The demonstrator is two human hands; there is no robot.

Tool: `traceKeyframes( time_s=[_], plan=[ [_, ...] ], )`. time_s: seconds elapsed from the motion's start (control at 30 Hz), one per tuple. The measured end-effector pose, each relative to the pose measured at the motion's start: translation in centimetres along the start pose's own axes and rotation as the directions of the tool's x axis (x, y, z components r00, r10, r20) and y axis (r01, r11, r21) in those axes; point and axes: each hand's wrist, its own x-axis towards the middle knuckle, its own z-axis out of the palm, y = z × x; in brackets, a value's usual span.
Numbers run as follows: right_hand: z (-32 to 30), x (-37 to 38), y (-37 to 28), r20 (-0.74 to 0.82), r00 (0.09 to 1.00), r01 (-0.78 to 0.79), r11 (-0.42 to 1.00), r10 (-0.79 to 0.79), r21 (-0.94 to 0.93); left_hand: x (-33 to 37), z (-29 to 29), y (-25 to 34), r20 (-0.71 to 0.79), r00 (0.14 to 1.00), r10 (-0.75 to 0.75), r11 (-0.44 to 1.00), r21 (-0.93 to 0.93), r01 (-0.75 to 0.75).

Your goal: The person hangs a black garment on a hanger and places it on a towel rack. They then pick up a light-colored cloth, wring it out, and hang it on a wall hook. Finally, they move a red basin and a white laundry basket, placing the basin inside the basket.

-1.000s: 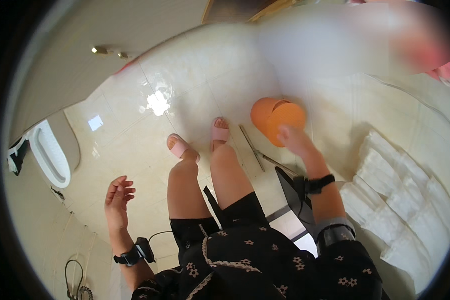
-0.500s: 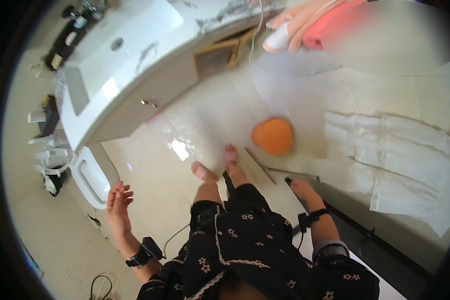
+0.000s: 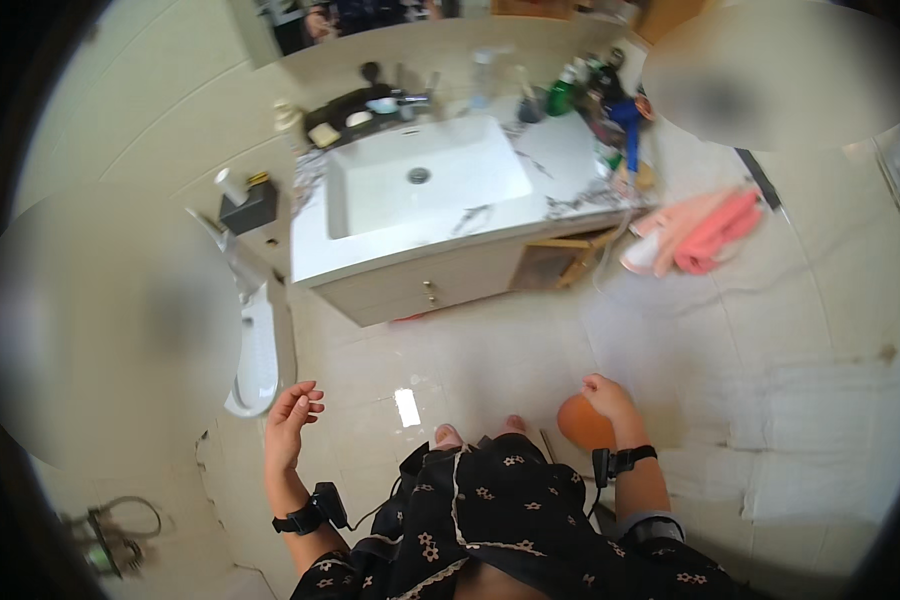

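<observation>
My left hand (image 3: 291,425) hangs in the air at the left, near the white toilet fixture (image 3: 258,355). Its fingers are loosely bent and apart, with nothing in them. At the right, my right hand (image 3: 615,405) has its fingers curled in. Whether anything is inside them is hidden. Behind it, partly covered, an orange rounded thing (image 3: 578,425) rests on the floor. A thin dark bar (image 3: 547,446) lies near my right foot. Both wrists wear black straps with small boxes.
Ahead stands a vanity with a white sink (image 3: 440,190) and a cabinet with a wooden-framed panel (image 3: 550,265). Bottles (image 3: 563,92) crowd its right end. Pink cloths (image 3: 705,235) lie at the right. Pale ruffled cloth (image 3: 810,440) covers the floor at lower right.
My view has swung up and leftward, bringing in the whole sink, the mirror edge and bottles. The orange thing sits lower in view, with my right hand now overlapping it.
</observation>
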Motion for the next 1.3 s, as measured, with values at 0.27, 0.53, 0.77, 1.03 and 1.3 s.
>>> traceKeyframes(
  time_s=[0.27, 0.53, 0.77, 1.03, 1.3],
  plan=[
    [3.7, 1.2, -7.2, 0.168, 0.978, 0.143, 0.98, -0.119, -0.138, -6.7, -10.2, -5.2, -0.321, 0.936, -0.146, 0.984, -0.144, 0.104],
    [4.3, 0.5, -8.0, 0.247, 0.966, 0.135, 0.958, -0.07, -0.255, -7.2, -12.5, -7.2, -0.289, 0.937, -0.193, 0.977, -0.145, 0.157],
    [5.8, 4.9, -17.1, 0.353, 0.902, 0.378, 0.852, -0.25, -0.363, -11.3, -13.9, -11.7, -0.379, 0.879, -0.29, 0.956, -0.162, 0.245],
    [6.5, 6.2, -23.8, 0.352, 0.872, 0.445, 0.849, -0.34, -0.284, -13.8, -14.7, -11.3, -0.487, 0.793, -0.366, 0.931, -0.192, 0.311],
    [2.2, 6.9, -23.4, 0.406, 0.896, 0.326, 0.89, -0.182, -0.319, -8.5, -12.7, -6.9, -0.421, 0.85, -0.316, 0.948, -0.1, 0.302]
  ],
)
